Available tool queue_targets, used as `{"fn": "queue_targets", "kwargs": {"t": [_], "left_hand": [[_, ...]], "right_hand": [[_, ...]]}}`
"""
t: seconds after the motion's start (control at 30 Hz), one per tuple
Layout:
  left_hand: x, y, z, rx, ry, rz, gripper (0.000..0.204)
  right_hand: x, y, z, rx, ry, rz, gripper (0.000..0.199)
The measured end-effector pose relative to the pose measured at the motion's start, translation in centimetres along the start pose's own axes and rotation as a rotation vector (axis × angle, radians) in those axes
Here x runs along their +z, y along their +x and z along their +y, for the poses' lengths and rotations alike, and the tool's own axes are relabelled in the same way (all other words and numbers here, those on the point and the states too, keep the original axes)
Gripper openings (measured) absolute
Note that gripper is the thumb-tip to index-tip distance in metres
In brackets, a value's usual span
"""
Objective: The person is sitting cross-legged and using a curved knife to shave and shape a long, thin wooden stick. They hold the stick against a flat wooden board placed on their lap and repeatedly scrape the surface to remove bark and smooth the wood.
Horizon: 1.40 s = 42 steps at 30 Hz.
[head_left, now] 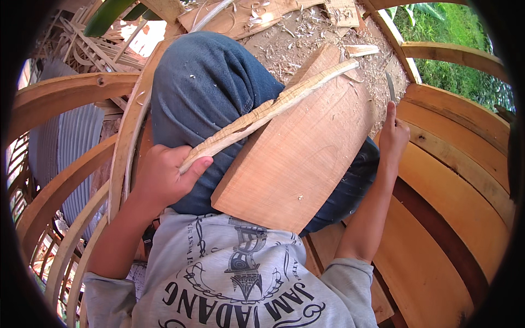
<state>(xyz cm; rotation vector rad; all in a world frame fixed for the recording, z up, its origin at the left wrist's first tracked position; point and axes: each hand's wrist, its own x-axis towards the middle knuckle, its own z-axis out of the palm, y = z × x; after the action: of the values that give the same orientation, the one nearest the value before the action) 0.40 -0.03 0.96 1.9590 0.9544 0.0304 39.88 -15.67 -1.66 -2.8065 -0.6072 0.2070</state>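
Observation:
My left hand (167, 174) is closed round the near end of a long, rough-edged wooden strip (262, 113). The strip slants up to the right, crossing my left leg and a broad wooden board (306, 147). That board lies across my lap, its smooth face upward. Off to the right, apart from the strip, my right hand (395, 134) grips a knife (390, 85), its thin blade pointing away from me and its handle hidden in my fist.
Wood shavings (279, 41) litter the ground ahead, beside flat wood offcuts (251, 16). Curved wooden ribs (71, 90) rise on the left, with corrugated sheets (79, 147) beyond. Wooden planks (421, 235) line the right side; grass (448, 30) shows past the ribs there.

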Motion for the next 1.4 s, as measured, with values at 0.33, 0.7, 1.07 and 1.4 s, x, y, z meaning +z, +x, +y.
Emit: {"fn": "queue_targets", "kwargs": {"t": [0.33,0.7,1.07,1.4], "left_hand": [[0.5,0.1,0.5,-0.017,-0.009,-0.001,0.043],[-0.3,0.7,-0.7,-0.024,-0.156,-0.115,0.049],[-0.9,0.9,-0.9,-0.150,-0.188,-0.207,0.053],[-0.5,1.0,-0.1,-0.123,-0.124,-0.153,0.053]], "right_hand": [[0.1,-7.4,-10.2,-0.315,0.012,-0.176,0.066],[1.1,2.4,1.3,-0.037,-0.077,0.070,0.072],[0.3,-7.4,-9.2,-0.383,0.118,-0.111,0.067],[2.4,-2.6,-5.9,-0.283,-0.104,0.070,0.070]]}}
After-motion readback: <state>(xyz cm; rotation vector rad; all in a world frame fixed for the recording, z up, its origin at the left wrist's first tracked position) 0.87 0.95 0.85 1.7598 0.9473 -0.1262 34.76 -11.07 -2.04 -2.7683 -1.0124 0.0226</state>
